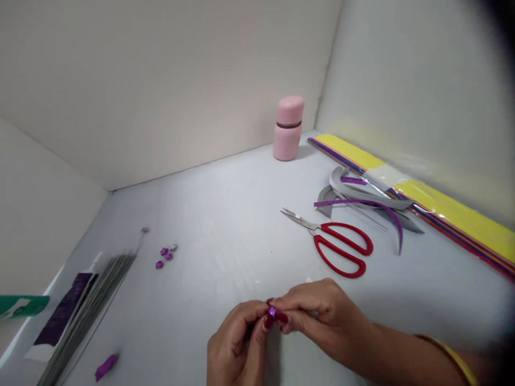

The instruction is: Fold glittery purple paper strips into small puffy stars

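Note:
A small shiny purple folded piece [272, 311] is pinched between the fingertips of both hands, low in the middle of the head view. My left hand [240, 343] grips it from the left, thumb and forefinger closed on it. From the right, my right hand [317, 311] holds it the same way, with dark red nails touching the piece. Above my right hand lie scissors with red handles [341, 252]. Several small purple stars [163, 251] sit on the table to the left, beside a small silver piece [173, 247].
Silver and purple strips [362, 202] lie at right, before a long yellow-topped pack [454, 212]. A pink bottle [287, 128] stands at the back. Thin wires [92, 311], a purple-and-white tube [64, 311], a purple piece [106, 367] and a green object [24, 305] are left.

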`<state>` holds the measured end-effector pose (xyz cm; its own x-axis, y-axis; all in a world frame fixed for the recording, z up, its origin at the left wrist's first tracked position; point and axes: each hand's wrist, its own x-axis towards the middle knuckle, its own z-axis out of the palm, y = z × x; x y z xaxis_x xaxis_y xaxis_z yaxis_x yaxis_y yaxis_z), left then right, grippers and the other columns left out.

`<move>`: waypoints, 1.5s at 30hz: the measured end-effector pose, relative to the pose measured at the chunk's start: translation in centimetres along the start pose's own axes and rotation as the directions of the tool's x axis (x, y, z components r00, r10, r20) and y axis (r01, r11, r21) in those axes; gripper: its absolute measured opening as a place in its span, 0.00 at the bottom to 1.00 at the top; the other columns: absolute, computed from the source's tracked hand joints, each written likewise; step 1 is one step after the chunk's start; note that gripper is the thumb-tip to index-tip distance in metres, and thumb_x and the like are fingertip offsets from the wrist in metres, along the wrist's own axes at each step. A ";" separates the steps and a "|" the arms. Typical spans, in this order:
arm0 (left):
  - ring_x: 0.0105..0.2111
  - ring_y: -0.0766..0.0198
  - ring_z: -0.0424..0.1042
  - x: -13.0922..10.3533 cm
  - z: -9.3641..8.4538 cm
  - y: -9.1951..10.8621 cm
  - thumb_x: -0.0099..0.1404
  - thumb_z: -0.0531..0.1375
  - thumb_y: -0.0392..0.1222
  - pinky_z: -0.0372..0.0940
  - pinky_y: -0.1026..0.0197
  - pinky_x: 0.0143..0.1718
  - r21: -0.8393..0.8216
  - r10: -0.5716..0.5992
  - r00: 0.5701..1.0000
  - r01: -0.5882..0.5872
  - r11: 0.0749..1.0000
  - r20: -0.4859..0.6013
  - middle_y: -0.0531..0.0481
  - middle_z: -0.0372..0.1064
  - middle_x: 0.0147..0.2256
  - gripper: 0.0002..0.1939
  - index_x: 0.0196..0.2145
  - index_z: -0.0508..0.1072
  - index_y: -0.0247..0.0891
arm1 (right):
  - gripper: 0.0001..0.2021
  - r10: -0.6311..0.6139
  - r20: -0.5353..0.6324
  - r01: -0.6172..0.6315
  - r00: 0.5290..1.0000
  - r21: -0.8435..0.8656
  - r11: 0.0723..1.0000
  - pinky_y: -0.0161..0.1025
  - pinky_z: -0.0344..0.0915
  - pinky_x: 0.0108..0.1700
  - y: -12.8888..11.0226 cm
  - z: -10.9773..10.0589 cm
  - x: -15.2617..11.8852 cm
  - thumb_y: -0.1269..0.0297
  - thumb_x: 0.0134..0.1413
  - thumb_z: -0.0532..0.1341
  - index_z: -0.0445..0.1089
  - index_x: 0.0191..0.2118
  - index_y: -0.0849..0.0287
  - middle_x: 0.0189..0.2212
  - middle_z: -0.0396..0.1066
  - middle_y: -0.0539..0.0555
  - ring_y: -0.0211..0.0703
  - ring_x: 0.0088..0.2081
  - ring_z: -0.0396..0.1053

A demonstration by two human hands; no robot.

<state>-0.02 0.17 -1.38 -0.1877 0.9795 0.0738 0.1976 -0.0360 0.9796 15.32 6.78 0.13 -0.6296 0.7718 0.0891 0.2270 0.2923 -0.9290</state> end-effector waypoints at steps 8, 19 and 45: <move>0.28 0.63 0.73 0.2 -0.1 0.2 0.60 0.58 0.43 0.66 0.66 0.30 -0.017 -0.090 0.995 0.091 0.996 0.043 0.47 0.76 0.29 0.08 0.31 0.75 0.38 | 0.08 0.053 -0.015 -0.053 0.998 0.025 0.998 0.29 0.67 0.33 -0.3 0.0 -0.2 0.68 0.56 0.57 0.75 0.37 0.58 0.29 0.77 0.51 0.37 0.31 0.74; 0.29 0.65 0.74 -0.1 0.3 -0.1 0.58 0.60 0.36 0.67 0.68 0.32 0.037 0.043 0.996 -0.041 0.998 -0.076 0.51 0.77 0.29 0.06 0.33 0.76 0.42 | 0.06 0.087 -0.102 -0.089 0.991 -0.006 0.996 0.30 0.66 0.29 -0.3 0.2 -0.1 0.69 0.53 0.59 0.74 0.33 0.59 0.25 0.76 0.51 0.37 0.27 0.72; 0.22 0.72 0.67 0.6 0.3 0.7 0.57 0.62 0.49 0.60 0.73 0.26 -0.439 -0.391 0.894 0.449 0.778 0.220 0.51 0.71 0.20 0.15 0.22 0.75 0.34 | 0.08 0.303 0.123 -0.320 0.945 0.541 0.778 0.30 0.64 0.28 -0.3 0.1 0.3 0.62 0.51 0.61 0.71 0.29 0.62 0.21 0.73 0.50 0.34 0.24 0.70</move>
<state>0.31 0.82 -0.67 -0.0332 0.9329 -0.3586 -0.3532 0.3246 0.8774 15.01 6.86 0.35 -0.6178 0.7484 -0.2411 -0.0239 -0.3244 -0.9456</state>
